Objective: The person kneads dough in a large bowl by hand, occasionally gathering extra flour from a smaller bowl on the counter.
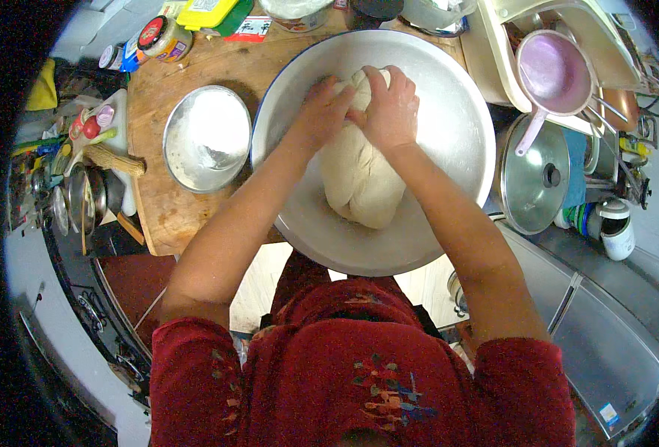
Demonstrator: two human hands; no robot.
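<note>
A long, thick lump of pale dough (363, 179) lies in a wide metal basin (447, 128) with a blue-edged rim. My left hand (325, 114) curls over the left side of the dough's far end. From the right, my right hand (392, 109) grips the same end, its fingers bent over the top. Both palms press against the dough, and part of the far end is hidden under them. A crease runs down the nearer half of the lump. To the left of the basin stands a smaller metal bowl (176, 148) holding white flour (217, 125).
The basin rests on a wooden table (156, 207), overhanging its near edge. A lidded jar (164, 39) and a yellow-lidded box (206, 14) stand at the back left. On the right are a pink saucepan (556, 72) and a glass pot lid (531, 179). Vegetables lie on a white board (120, 106) at left.
</note>
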